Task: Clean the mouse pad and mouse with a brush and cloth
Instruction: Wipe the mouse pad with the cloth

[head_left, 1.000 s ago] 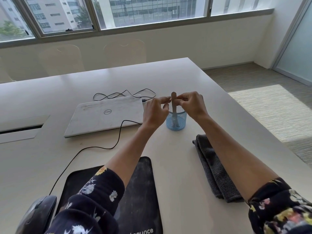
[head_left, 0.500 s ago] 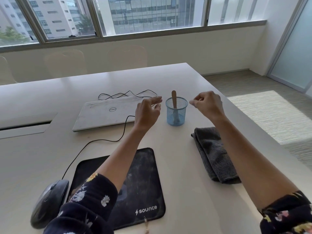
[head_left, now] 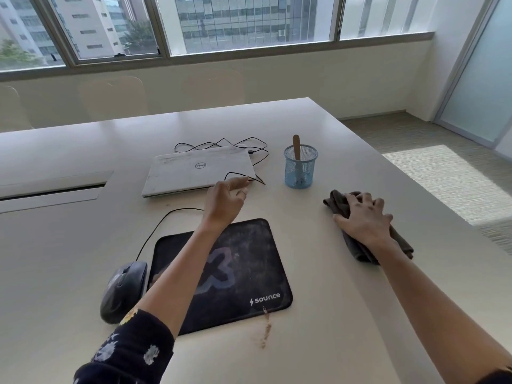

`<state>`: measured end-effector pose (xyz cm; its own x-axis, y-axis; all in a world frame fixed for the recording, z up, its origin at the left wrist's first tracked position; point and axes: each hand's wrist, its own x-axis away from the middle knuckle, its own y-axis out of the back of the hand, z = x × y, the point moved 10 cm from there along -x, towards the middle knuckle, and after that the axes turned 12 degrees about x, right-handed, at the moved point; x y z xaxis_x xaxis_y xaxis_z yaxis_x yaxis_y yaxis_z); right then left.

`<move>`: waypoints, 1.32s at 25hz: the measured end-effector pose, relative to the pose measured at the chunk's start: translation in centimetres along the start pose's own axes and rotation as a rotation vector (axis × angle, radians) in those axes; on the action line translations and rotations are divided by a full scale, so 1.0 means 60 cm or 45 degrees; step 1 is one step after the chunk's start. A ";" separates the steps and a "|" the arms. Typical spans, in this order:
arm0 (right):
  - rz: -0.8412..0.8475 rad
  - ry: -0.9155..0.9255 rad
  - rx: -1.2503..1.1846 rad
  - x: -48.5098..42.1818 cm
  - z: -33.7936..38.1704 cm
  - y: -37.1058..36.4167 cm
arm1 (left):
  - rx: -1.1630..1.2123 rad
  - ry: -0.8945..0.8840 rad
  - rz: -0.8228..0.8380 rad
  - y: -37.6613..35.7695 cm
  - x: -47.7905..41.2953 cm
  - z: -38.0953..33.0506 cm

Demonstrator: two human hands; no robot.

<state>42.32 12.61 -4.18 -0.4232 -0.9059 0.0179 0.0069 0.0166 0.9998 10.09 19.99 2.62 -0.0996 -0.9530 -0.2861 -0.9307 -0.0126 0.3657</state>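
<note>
A dusty black mouse pad [head_left: 249,273] lies on the white table, and a dark wired mouse [head_left: 123,289] sits just off its left edge. The brush [head_left: 296,146] stands in a blue mesh cup [head_left: 300,173] with its wooden handle up. A grey cloth [head_left: 401,245] lies to the right of the pad. My right hand [head_left: 363,217] is on the cloth's far end, fingers curled into the bunched fabric. My left hand [head_left: 224,200] hovers beyond the pad with relaxed fingers and holds nothing. My left forearm crosses over the pad.
A closed white laptop [head_left: 194,170] lies behind the pad, the mouse cable [head_left: 155,231] looping around it. Brown crumbs [head_left: 266,333] trail off the pad's near right corner. A cable hatch [head_left: 50,189] is set into the table at left. The table's right edge [head_left: 432,200] drops to the floor.
Both hands let go of the brush handle and left the cup. My right hand dropped onto the cloth and bunched it. My left hand drew back toward the pad.
</note>
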 end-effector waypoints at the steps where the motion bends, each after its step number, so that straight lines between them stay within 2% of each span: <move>1: -0.052 0.003 -0.020 0.007 0.002 0.007 | 0.000 0.015 -0.004 0.016 0.011 0.008; 3: -0.128 0.017 -0.099 0.022 0.007 0.020 | -0.030 0.047 -0.007 0.042 0.036 0.022; 6: -0.154 0.062 -0.388 0.045 0.022 0.043 | -0.107 0.082 0.087 0.061 0.066 0.039; 8: -0.152 0.115 -0.557 0.068 0.050 0.059 | -0.177 0.086 0.251 0.061 0.083 0.046; 12: -0.181 0.335 -0.691 0.124 0.149 0.086 | -0.380 0.118 0.630 0.042 0.130 0.057; 16: -0.242 0.610 -0.615 0.165 0.267 0.101 | -0.713 0.243 0.859 0.036 0.176 0.088; 19: -0.241 0.728 -0.369 0.181 0.348 0.084 | -0.769 0.375 0.986 0.034 0.190 0.108; 22: -0.152 0.788 -0.079 0.191 0.405 0.035 | -0.849 0.392 1.026 0.031 0.191 0.116; 24: -0.090 0.756 0.011 0.191 0.413 0.006 | -0.828 0.394 1.005 0.030 0.190 0.122; 28: -0.139 0.752 -0.045 0.211 0.399 0.006 | -0.807 0.358 0.968 0.039 0.185 0.133; 33: -0.151 0.997 -0.171 0.278 0.359 -0.002 | -0.806 0.310 0.970 0.042 0.184 0.144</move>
<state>15.74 6.62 -4.05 0.3304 -0.9330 -0.1427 0.1321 -0.1040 0.9858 3.61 12.06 -7.24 -0.4475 -0.8092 0.3807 -0.2859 0.5329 0.7965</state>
